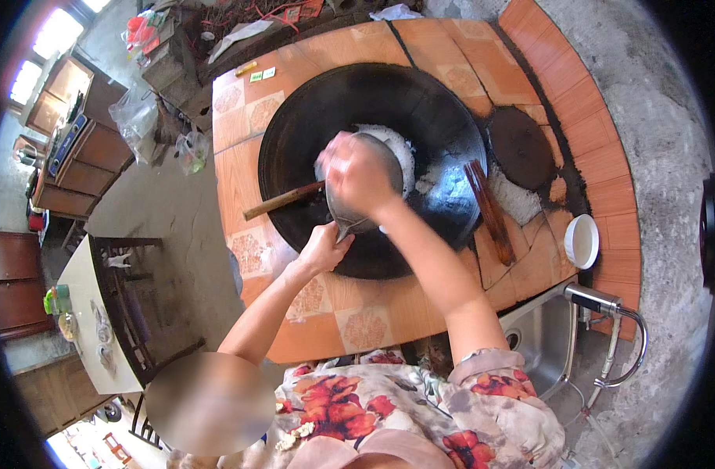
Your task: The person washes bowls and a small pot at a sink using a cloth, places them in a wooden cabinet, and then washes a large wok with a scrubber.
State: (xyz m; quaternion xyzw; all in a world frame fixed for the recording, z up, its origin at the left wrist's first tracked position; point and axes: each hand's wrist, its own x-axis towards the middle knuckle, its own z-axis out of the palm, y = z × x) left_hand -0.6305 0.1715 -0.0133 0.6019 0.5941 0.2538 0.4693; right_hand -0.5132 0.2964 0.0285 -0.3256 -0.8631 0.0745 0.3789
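A large black wok point(295, 102) is set into an orange tiled stove. My left hand point(324, 248) is closed around the short handle of a grey metal scoop point(365, 221), held over the wok. Over the scoop's bowl is my right hand point(353, 170), its fingers smeared by motion; whether it holds anything I cannot tell. White, foamy or grainy stuff point(404, 152) lies in the wok beyond the scoop. From under the scoop a wooden handle point(283, 201) sticks out over the wok's left rim; its other end is hidden.
Brown wooden strips point(490, 215) lean on the wok's right rim, near a round dark lid point(521, 148). A white bowl point(582, 241) stands at the stove's right edge, above a metal sink point(549, 344) with a tap point(596, 298). A table point(91, 313) stands at left.
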